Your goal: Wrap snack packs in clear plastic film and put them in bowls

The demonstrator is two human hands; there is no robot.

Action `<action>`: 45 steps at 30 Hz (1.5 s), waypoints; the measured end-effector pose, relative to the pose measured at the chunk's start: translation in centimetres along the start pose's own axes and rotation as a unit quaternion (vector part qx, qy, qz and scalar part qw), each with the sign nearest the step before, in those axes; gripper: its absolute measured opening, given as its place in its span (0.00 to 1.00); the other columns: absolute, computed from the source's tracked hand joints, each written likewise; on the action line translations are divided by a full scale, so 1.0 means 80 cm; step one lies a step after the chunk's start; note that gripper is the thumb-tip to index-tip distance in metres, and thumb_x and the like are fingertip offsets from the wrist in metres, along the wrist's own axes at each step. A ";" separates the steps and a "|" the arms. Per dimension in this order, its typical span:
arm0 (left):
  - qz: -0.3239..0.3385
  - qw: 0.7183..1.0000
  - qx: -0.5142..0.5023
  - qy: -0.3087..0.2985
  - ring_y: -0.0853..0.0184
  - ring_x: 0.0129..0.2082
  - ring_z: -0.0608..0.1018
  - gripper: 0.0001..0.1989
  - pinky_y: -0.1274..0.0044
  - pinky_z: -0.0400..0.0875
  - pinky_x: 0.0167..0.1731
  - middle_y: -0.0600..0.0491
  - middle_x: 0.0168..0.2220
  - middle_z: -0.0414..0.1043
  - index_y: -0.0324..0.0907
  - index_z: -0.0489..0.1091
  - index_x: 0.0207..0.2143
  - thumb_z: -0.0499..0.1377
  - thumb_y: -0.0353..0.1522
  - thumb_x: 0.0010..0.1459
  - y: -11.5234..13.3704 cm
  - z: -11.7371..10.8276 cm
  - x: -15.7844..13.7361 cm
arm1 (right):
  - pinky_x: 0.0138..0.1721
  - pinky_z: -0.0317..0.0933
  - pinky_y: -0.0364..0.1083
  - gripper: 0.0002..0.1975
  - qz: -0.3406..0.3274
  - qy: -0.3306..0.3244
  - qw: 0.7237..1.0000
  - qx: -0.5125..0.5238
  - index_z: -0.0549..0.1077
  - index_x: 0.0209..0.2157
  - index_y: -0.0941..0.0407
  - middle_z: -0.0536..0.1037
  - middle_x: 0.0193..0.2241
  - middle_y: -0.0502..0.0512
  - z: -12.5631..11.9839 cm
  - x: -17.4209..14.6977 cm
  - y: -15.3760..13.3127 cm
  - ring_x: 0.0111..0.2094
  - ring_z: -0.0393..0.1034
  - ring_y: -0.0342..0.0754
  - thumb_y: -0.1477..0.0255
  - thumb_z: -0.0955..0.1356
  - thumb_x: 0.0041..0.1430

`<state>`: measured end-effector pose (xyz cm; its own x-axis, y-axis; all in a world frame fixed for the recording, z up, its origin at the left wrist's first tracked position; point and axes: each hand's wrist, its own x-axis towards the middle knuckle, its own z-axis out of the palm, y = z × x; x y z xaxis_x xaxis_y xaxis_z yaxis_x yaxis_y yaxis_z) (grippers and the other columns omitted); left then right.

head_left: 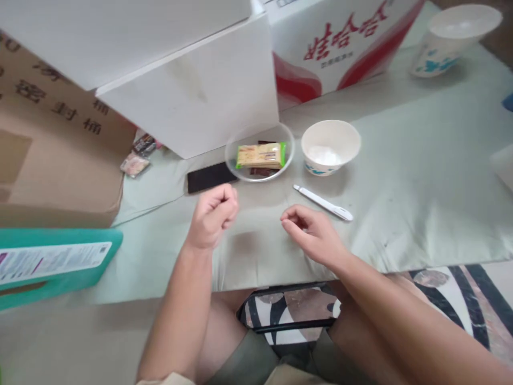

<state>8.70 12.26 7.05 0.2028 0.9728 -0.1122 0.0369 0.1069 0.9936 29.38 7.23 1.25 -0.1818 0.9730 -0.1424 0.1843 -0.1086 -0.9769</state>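
Note:
My left hand (216, 214) is closed in a fist above the table's near side, just below a black phone (210, 176); nothing shows in it. To its right, my right hand (310, 232) is loosely curled, thumb and fingertips brought together, with nothing visible between them. A slim white pen-like tool (323, 202) lies just beyond the right hand, apart from it. Past the hands stands a clear round bowl (292, 155) with a yellow and green wrapped snack (260, 155) and dark brown packets. Beside this bowl is a white paper bowl (347, 141) with blue print and something white at its bottom.
White boxes (192, 91) and a red-and-white carton (336, 53) line the back. A brown cardboard box (60, 160) and a green carton (108, 251) stand at left, near small packets (135, 164). A paper bucket (436, 48) is at far right. Pale cloth (420, 176) covers the table.

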 end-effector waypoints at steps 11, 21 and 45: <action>-0.223 0.902 -0.299 0.220 0.79 0.10 0.43 0.26 0.83 0.38 0.10 0.66 0.12 0.36 0.46 0.42 0.19 0.59 0.37 0.58 -0.062 -0.131 -0.026 | 0.23 0.54 0.46 0.20 -0.073 -0.124 0.973 -0.180 0.58 0.19 0.52 0.62 0.16 0.47 0.137 0.065 -0.051 0.19 0.57 0.44 0.60 0.65 0.60; -0.135 0.803 -0.516 0.265 0.78 0.14 0.42 0.25 0.83 0.37 0.14 0.64 0.16 0.37 0.44 0.43 0.21 0.54 0.37 0.66 -0.060 -0.199 -0.030 | 0.58 0.63 0.51 0.12 -0.220 -0.046 0.926 -0.305 0.72 0.45 0.54 0.76 0.47 0.56 0.375 0.323 -0.143 0.53 0.70 0.52 0.73 0.62 0.62; -0.138 0.824 -0.524 0.168 0.77 0.15 0.40 0.22 0.84 0.38 0.14 0.63 0.17 0.36 0.43 0.47 0.20 0.53 0.34 0.65 -0.057 -0.204 -0.040 | 0.59 0.52 0.76 0.38 -0.048 -0.146 0.812 -0.563 0.65 0.65 0.47 0.57 0.68 0.67 0.411 0.367 -0.165 0.69 0.46 0.78 0.46 0.65 0.57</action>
<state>-8.08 12.04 3.09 0.0381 0.8652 -0.5001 -0.8641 0.2798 0.4183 -10.11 30.55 4.69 -0.4388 0.8582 -0.2665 0.8919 0.3799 -0.2451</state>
